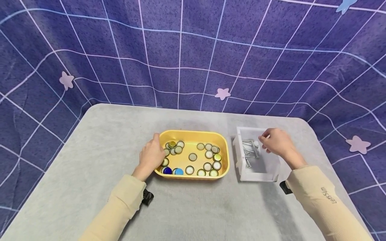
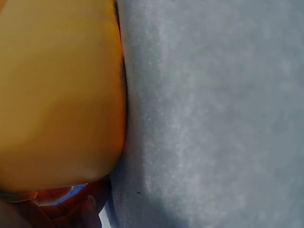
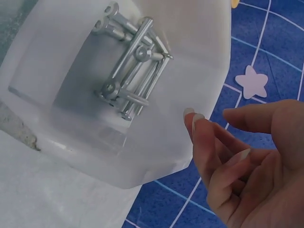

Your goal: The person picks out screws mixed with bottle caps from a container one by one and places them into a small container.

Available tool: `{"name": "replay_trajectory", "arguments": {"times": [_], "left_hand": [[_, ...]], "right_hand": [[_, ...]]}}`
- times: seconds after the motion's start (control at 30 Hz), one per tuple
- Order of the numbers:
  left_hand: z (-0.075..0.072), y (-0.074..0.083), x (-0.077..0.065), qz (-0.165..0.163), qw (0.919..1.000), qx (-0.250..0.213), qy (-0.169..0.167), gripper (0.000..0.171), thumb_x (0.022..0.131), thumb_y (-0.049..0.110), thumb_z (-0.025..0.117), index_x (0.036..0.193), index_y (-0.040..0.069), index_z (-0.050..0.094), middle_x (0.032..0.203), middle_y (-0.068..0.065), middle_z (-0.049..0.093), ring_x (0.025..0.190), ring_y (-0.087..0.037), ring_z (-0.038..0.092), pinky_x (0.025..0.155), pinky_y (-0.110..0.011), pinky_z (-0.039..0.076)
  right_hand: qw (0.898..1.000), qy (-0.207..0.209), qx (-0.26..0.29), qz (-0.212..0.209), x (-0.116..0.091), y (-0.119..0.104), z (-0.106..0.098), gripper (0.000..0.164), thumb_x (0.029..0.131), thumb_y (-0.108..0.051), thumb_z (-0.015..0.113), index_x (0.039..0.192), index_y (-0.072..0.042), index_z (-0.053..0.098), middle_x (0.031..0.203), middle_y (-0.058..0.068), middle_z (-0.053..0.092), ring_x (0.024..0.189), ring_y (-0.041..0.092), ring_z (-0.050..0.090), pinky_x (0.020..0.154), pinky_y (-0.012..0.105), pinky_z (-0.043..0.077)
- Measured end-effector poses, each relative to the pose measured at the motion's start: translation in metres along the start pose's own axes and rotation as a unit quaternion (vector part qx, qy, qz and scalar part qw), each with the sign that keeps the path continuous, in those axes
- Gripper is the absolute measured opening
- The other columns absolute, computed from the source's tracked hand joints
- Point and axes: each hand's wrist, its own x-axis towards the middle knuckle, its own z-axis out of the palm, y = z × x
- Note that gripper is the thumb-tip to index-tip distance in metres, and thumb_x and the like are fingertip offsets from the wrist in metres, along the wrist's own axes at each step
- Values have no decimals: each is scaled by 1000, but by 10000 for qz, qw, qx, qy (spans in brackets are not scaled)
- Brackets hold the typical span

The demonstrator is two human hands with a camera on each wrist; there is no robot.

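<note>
A yellow tray (image 1: 188, 134) on the table holds several bottle caps (image 1: 192, 157), most with their pale undersides up. My left hand (image 1: 152, 152) grips the tray's left end; in the left wrist view its fingers (image 2: 90, 204) are partly hidden behind the yellow wall. To the right stands a translucent white bin (image 1: 260, 177) with several silver bolts (image 3: 137, 66) heaped on its left side. Over the bin's right part hovers my right hand (image 1: 278, 142). Its fingers are loosely bent, the thumb stands apart from them, and nothing shows between them.
A grey cloth-like surface covers the table (image 1: 193, 207). Behind it and at both sides hangs a purple-blue curtain (image 1: 196, 50) with a line grid and stars. A narrow gap separates the yellow tray from the white bin.
</note>
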Motion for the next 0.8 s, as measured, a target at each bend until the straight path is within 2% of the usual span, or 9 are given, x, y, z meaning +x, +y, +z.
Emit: {"name": "replay_trajectory", "arguments": {"times": [0.3, 0.53, 0.7, 0.8], "left_hand": [[1, 1, 0, 4, 10000, 11, 5, 47, 90, 7, 49, 136, 1, 40, 95, -19, 65, 71, -33, 63, 53, -39, 47], [1, 0, 1, 82, 9998, -125, -151, 50, 91, 11, 52, 138, 0, 38, 101, -21, 65, 71, -30, 62, 54, -36, 47], [-4, -3, 3, 187, 9978, -428, -468, 50, 96, 19, 52, 140, 2, 35, 122, -27, 61, 90, -37, 65, 67, -44, 53], [-11, -3, 4, 231, 9937, -731, -820, 51, 98, 21, 51, 141, 2, 33, 131, -27, 57, 103, -39, 62, 77, -46, 54]], "right_hand": [[9997, 103, 128, -156, -1, -7, 4, 27, 95, -20, 55, 100, 3, 68, 71, 9, 74, 53, 8, 64, 55, 28, 46], [9982, 200, 510, -244, 0, -12, 11, 27, 96, -22, 55, 100, 2, 67, 73, 10, 73, 58, 15, 68, 56, 27, 46], [9968, 324, 715, -171, 1, -16, 12, 28, 98, -26, 53, 103, -1, 65, 77, 9, 73, 61, 12, 67, 58, 27, 44], [9960, 480, 744, -105, 1, -17, 12, 29, 97, -26, 55, 105, 0, 64, 83, 13, 74, 66, 15, 69, 60, 28, 46]]}}
